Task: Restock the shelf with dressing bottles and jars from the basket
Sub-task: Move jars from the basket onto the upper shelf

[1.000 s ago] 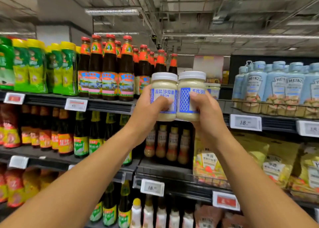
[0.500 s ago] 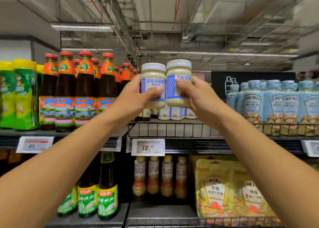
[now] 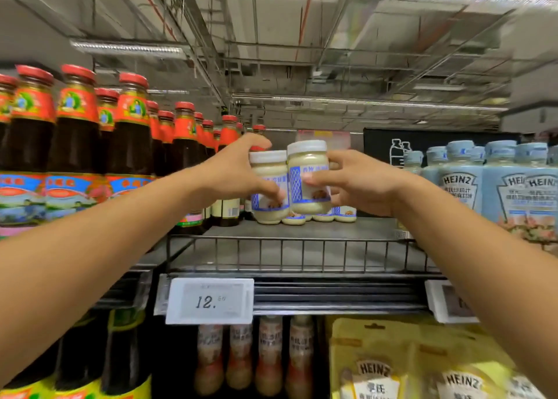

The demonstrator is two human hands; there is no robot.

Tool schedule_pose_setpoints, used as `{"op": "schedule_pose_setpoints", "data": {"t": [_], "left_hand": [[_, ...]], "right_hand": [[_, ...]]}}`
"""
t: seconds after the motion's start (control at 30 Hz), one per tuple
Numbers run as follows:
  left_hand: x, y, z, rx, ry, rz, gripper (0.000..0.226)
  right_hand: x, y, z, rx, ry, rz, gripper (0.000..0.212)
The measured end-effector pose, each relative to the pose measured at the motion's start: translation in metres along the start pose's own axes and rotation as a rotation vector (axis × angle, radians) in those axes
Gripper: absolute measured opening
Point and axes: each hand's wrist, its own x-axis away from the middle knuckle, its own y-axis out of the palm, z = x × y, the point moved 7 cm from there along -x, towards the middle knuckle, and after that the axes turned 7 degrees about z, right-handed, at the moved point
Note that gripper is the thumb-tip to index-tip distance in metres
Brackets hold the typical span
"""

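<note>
In the head view the left hand (image 3: pixel 238 173) grips the left jar (image 3: pixel 269 187), whose base is on or just above the shelf (image 3: pixel 302 232), and the right hand (image 3: pixel 356 184) grips the right jar (image 3: pixel 308 176), raised a little and touching the first. At 12 o'clock behind them stand more jars (image 3: pixel 344 214). Sauce bottles (image 3: pixel 129 132) stand at 9 o'clock, Heinz bottles (image 3: pixel 459 181) at 3 o'clock, and a price tag (image 3: pixel 210 301) at 6 o'clock.

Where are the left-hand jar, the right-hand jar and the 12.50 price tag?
left-hand jar (image 3: pixel 268 169): head view, creamy body under the lid.
right-hand jar (image 3: pixel 307 157): head view, body just below the white lid.
price tag (image 3: pixel 210 301): head view, middle of its face.
</note>
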Motion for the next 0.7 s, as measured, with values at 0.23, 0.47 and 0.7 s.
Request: {"op": "schedule_pose_setpoints", "data": {"t": [0.23,0.47,0.7], "left_hand": [[-0.009,0.023,-0.019,-0.156,0.018,-0.195,0.077],[-0.012,0.039,-0.03,-0.154,-0.004,-0.313,0.078],[-0.011,0.04,-0.029,-0.268,0.094,-0.351,0.081]], "right_hand": [[-0.011,-0.002,0.022,0.35,0.081,-0.015,0.018],[-0.011,-0.003,0.034,0.389,0.173,0.03,0.041],[-0.005,-0.001,0.037,0.379,0.21,0.008,0.042]]}}
